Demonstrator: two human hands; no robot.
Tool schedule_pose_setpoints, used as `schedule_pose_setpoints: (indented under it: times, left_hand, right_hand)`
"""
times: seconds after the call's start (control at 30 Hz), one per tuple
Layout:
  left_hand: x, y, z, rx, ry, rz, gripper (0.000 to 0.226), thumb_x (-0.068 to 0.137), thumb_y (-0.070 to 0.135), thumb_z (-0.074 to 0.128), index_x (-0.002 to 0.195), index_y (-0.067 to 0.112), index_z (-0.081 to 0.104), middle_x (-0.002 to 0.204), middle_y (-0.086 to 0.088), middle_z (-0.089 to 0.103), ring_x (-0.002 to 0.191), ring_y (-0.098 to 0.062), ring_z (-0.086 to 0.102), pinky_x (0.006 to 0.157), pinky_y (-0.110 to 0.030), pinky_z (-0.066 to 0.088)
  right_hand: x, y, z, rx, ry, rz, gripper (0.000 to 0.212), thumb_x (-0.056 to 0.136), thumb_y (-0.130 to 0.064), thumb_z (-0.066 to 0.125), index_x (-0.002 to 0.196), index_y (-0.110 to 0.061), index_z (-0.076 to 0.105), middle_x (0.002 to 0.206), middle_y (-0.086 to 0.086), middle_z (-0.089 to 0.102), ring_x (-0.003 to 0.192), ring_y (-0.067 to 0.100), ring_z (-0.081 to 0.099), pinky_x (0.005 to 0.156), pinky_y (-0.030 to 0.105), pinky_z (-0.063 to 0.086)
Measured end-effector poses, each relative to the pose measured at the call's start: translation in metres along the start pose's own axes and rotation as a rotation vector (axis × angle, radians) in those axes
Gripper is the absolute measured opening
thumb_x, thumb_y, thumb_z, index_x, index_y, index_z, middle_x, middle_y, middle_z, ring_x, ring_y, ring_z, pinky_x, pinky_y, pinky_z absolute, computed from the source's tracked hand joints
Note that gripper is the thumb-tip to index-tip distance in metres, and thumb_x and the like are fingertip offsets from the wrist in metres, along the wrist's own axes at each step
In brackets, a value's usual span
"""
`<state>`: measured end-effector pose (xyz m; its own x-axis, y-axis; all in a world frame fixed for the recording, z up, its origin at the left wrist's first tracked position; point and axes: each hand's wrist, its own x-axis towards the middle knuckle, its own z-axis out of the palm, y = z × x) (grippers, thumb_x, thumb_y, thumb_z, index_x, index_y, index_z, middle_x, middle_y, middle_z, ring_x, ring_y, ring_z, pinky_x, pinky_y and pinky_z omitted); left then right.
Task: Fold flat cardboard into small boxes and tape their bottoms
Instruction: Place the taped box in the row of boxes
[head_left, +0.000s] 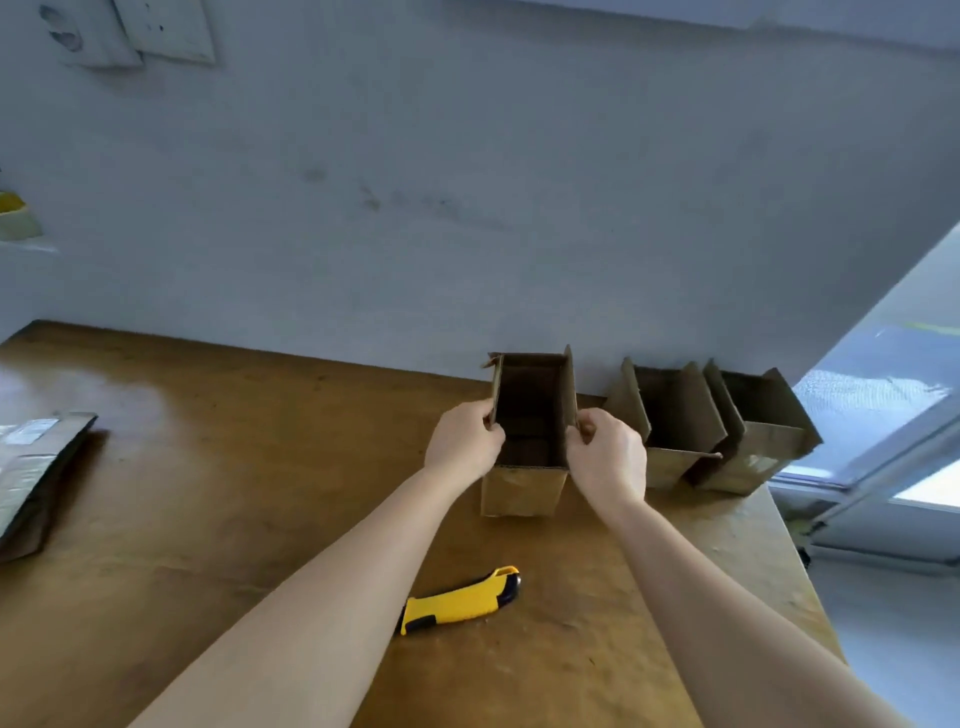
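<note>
Firmly, both hands (464, 441) (608, 453) pinch the open corrugated box (524, 480).

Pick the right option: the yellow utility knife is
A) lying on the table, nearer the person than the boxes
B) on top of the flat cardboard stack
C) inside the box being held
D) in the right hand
A: the yellow utility knife lies on the table between the forearms, while both hands grip the box.
</note>
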<state>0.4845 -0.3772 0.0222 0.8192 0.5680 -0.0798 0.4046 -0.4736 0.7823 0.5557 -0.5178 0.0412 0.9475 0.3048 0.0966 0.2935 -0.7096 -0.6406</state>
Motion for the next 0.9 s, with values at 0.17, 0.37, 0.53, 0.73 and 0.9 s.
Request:
schedule_pose_setpoints:
  times: [0.17,0.37,0.53,0.73,0.9]
  left_hand:
    - [0.027,0.030,0.030,0.048,-0.003,0.027,0.045,0.099,0.019,0.048,0.144,0.019,0.042,0.142,-0.003,0.050,0.124,-0.021,0.053,0.093,-0.026,0.047]
    - [0.047,0.043,0.053,0.078,-0.044,0.004,0.046,0.101,0.023,0.044,0.146,0.019,0.038,0.147,-0.004,0.046,0.131,-0.022,0.046,0.106,-0.033,0.040]
    - [0.047,0.047,0.060,0.118,-0.103,0.002,0.052,0.102,0.033,0.041,0.151,0.022,0.027,0.152,-0.002,0.037,0.137,-0.022,0.039,0.108,-0.034,0.037]
    - [0.027,0.050,0.042,0.282,-0.089,-0.017,0.061,0.101,0.036,0.042,0.153,0.020,0.016,0.157,-0.004,0.026,0.142,-0.024,0.030,0.111,-0.039,0.034]
    - [-0.012,0.037,-0.005,0.473,-0.024,0.022,0.057,0.101,0.031,0.043,0.152,0.017,0.022,0.155,-0.005,0.030,0.141,-0.024,0.031,0.110,-0.037,0.033]
  right_hand:
    - [0.033,0.027,-0.015,-0.148,0.029,-0.029,0.020,0.097,-0.021,0.057,0.108,-0.011,0.069,0.097,0.004,0.069,0.085,0.020,0.063,0.072,0.031,0.053]
    - [0.058,0.040,-0.020,-0.382,-0.008,-0.075,0.026,0.099,-0.027,0.054,0.115,-0.011,0.066,0.098,0.004,0.065,0.081,0.023,0.063,0.060,0.028,0.042]
    - [0.063,0.050,-0.021,-0.438,-0.039,-0.092,0.029,0.099,-0.029,0.052,0.118,-0.011,0.064,0.099,0.004,0.061,0.071,0.018,0.056,0.057,0.026,0.039]
    - [0.055,0.048,-0.030,-0.434,-0.029,-0.131,0.040,0.096,-0.035,0.056,0.130,-0.014,0.054,0.118,0.006,0.052,0.097,0.020,0.056,0.065,0.027,0.048]
    - [0.033,0.025,-0.036,-0.448,-0.023,-0.279,0.044,0.096,-0.032,0.057,0.137,-0.017,0.048,0.133,0.008,0.049,0.121,0.026,0.046,0.098,0.037,0.042]
